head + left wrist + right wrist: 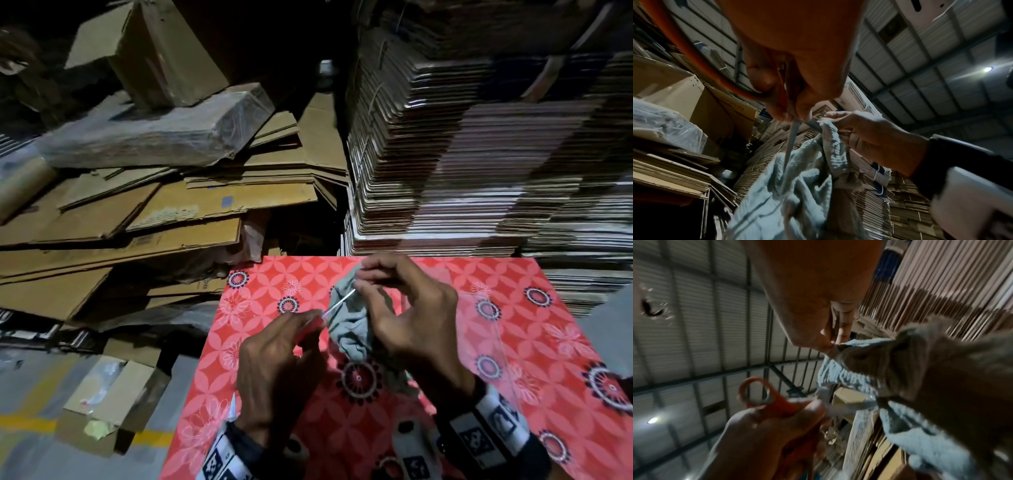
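A pair of scissors with orange handles (760, 395) and a thin metal blade (339, 301) is gripped by my left hand (315, 320), whose fingers are curled round it just behind the blade (790, 142). My right hand (359, 277) pinches a crumpled pale grey cloth (352, 329) at its top. The blade tip points into the cloth (797, 186), which hangs from my right hand (838, 121). Both hands are held above a red table (513, 342) with a flower pattern. In the right wrist view the cloth (920, 378) fills the right side, beside my left hand (766, 434).
Loose flattened cardboard sheets (154, 222) and boxes (164, 58) pile up at the left. A tall stack of bundled flat cartons (462, 154) stands just behind the table. A grey floor with a yellow line (30, 425) lies at the lower left.
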{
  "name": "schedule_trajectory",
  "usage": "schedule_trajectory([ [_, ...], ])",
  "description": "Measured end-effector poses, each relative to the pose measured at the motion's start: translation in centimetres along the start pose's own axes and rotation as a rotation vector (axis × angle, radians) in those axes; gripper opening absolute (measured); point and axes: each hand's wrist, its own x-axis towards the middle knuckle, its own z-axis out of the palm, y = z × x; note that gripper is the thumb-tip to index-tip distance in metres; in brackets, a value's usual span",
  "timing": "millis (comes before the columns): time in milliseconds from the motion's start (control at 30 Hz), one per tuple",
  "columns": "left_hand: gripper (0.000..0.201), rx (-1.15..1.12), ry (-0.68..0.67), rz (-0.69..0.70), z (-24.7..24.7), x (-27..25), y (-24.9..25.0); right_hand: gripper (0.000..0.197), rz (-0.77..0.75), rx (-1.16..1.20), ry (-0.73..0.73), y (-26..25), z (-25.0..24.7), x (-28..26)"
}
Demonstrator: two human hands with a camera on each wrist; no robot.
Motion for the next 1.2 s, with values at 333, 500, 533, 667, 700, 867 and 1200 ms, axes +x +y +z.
schedule_trajectory([
  [333,0.017,-0.168,-0.042,-0.323,-0.5,0.4,0.8,0.034,0.342,0.387,0.056,3.3,-3.9,3.3],
  [500,0.012,-0.653,-0.022,-0.831,-0.1,1.6,1.4,0.03,0.335,0.439,0.034,2.9,-3.8,2.5],
  [533,0.012,-0.72,-0.038,-0.868,-0.3,1.8,1.3,0.03,0.331,0.435,0.04,3.0,-3.8,2.4],
  [667,0.019,-0.973,-0.072,-0.981,-0.7,1.8,0.6,0.028,0.319,0.41,0.073,2.9,-4.0,2.3],
  [700,0.025,-1.015,-0.057,-1.006,-0.7,1.8,0.4,0.028,0.313,0.401,0.081,2.7,-4.0,2.2],
  [867,0.027,-1.114,0.002,-1.05,-0.6,2.1,0.6,0.026,0.229,0.348,0.17,0.7,-3.6,1.2],
  [1200,0.011,-1.099,-0.064,-1.017,-0.5,2.1,1.1,0.017,0.024,0.094,0.077,0.9,1.2,-0.8],
])
